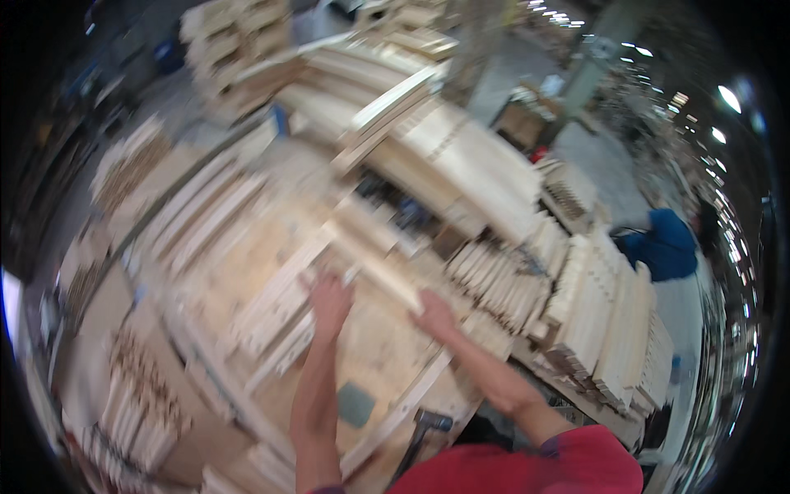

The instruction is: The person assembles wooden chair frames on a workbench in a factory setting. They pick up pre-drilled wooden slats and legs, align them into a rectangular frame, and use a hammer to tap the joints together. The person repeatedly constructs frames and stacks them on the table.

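A pale wooden rail [374, 265] slants across the middle of the workbench [288, 177]. Its near right end is in the grip of my right hand [434, 317]. Left of it, my left hand [329, 300] is over the end of a light board with holes [276, 292]; its fingers are smeared by motion, and a small pale thing shows at the fingertips. A second holed strip [288, 350] lies just below that board. Closer to me are a flat grey-green square [355, 404] and a hammer [429, 423] with a dark head.
Long boards [461, 152] are stacked beyond the bench. To the right stand piles of slats [502, 280] and notched rails [597, 305]. Loose strips [202, 214] lie at the bench's far left. A box of slats [144, 387] stands lower left. A person in blue [662, 245] is at the right.
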`<state>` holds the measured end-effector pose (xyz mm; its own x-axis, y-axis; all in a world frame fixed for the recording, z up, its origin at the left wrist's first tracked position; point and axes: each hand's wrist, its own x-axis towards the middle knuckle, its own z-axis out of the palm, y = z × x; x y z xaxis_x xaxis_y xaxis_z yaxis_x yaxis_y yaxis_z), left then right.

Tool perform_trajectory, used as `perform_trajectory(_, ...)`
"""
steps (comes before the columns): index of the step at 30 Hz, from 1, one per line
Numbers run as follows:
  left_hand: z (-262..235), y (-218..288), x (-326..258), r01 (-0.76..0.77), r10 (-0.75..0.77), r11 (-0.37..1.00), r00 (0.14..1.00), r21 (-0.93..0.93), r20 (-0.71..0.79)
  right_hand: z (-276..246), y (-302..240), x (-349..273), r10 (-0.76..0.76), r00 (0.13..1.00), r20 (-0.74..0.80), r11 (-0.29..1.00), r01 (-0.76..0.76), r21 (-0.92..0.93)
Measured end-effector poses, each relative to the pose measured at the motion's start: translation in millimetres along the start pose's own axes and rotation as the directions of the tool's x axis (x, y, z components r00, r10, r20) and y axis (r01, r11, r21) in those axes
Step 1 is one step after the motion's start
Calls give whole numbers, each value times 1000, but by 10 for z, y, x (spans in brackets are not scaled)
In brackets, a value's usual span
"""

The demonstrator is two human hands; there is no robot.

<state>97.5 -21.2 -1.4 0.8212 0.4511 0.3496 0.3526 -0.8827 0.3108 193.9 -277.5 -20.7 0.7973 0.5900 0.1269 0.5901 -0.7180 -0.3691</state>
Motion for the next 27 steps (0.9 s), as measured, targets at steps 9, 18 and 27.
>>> perform_trajectory(9,-168,-47,-13,0,-7,998,994,64,107,-202,-218,87,-147,986,82,971,129,200)
perform_trajectory(18,-213,74,17,43,-51,998,986,55,156,-151,-231,-16,-134,989,63,979,123,163)
perform_trajectory(27,-267,-261,-11,31,-47,979,996,-204,-74,-20,-274,17,-25,992,124,982,1,187)
